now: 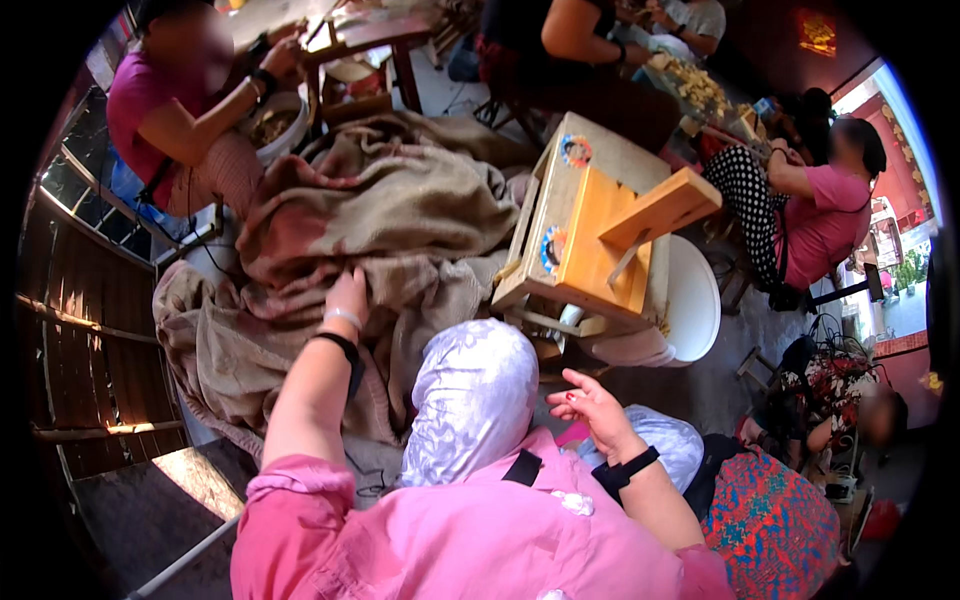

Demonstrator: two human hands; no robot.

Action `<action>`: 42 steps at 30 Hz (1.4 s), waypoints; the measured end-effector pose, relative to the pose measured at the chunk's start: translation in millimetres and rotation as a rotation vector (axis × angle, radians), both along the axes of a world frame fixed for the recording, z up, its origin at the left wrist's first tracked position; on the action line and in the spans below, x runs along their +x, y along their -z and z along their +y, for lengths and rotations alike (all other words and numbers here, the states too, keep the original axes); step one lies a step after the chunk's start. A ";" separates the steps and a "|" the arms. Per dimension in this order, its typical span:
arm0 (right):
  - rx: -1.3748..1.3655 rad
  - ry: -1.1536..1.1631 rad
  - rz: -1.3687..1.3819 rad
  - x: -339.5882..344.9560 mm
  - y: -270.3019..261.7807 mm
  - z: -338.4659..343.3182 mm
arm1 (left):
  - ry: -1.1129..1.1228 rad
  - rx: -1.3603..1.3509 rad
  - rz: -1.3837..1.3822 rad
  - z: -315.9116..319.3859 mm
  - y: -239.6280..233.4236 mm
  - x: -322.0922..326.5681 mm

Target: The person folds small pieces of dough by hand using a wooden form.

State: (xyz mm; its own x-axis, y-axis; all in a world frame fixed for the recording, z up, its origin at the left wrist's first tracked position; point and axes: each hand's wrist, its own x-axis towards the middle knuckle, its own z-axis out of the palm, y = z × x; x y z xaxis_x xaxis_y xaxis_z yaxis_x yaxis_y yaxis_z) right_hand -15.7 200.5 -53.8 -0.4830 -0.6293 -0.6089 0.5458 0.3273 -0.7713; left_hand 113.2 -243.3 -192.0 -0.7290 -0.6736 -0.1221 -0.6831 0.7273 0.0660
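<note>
My left hand (346,301) grips a fold of a large brown blanket (420,191) with reddish patches, heaped in front of me. Its fingertips are partly hidden in the cloth. Above my lap, my right hand (592,412) is raised with its fingers apart, holding nothing. White-and-lilac patterned fabric (472,397) covers my knee between the hands. Beyond my right hand stands a small wooden table (551,202) with two round stickers. Fixed or resting on it is a varnished wooden board (592,240) with a slanted wooden arm (664,202) and a thin metal piece.
A white bucket (694,300) stands beside the wooden table. At upper left, a seated person (161,112) works beside another white bucket (289,124). More people sit around a table of yellowish pieces (694,86). A person in polka-dot trousers (750,202) sits at right. Slatted wooden wall (97,322) borders the left.
</note>
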 end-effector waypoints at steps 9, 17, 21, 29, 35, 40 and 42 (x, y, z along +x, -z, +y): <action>0.142 -0.072 -0.058 4.8 43.3 1.2 | 0.255 -0.224 0.744 35.0 -19.3 -12.4; 0.129 -0.028 -0.042 -27.6 27.2 -4.4 | 0.308 1.707 -0.313 102.3 38.8 -99.2; 0.087 -0.031 -0.010 -33.3 37.7 2.8 | 0.801 1.069 -0.321 95.3 82.6 -104.7; 0.172 0.059 -0.144 -30.4 71.0 25.1 | 0.730 0.527 -0.083 95.8 51.2 -98.4; 0.169 0.028 -0.124 -24.9 75.0 24.0 | 0.844 0.200 -0.198 124.1 67.7 -125.0; 0.226 -0.034 -0.064 -22.7 66.5 17.9 | 0.882 0.251 -0.208 119.3 73.1 -127.2; 0.216 -0.050 -0.030 -18.8 57.0 11.5 | 0.910 0.292 -0.115 112.6 68.5 -122.8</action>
